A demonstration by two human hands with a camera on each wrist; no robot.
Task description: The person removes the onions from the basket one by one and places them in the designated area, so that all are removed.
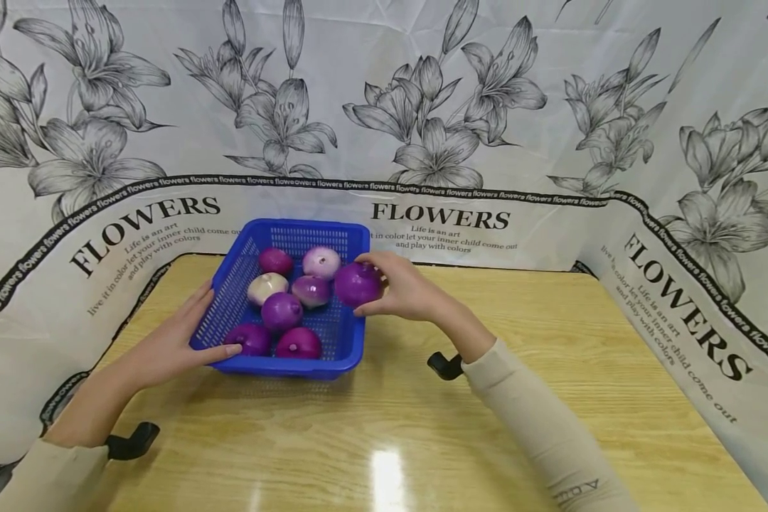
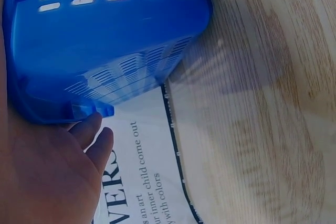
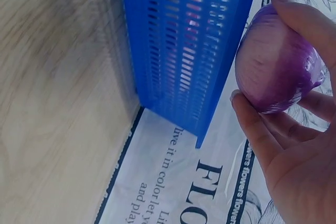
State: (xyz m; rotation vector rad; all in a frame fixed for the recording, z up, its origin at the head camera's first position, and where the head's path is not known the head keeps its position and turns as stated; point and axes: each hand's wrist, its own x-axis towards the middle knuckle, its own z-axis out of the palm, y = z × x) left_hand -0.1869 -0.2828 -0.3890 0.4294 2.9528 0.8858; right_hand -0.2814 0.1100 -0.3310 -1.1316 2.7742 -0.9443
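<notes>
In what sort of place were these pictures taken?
Probably an indoor tabletop work area: a wood-grain table, flower-printed sheeting around it, and a blue basket of onions on top.

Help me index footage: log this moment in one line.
left hand: holds blue perforated plastic basket | right hand: grips round purple onion by rim | inside: seven onions

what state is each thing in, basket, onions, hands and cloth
blue plastic basket: open-topped, holding onions
seven onions in the basket: look whole, loosely spread; one mostly white, the others purple or purple and white
purple onion: looks whole, held at the basket's right rim
right hand: holding that onion
left hand: gripping the basket's left side
flower-print cloth: hung upright behind the table
</notes>
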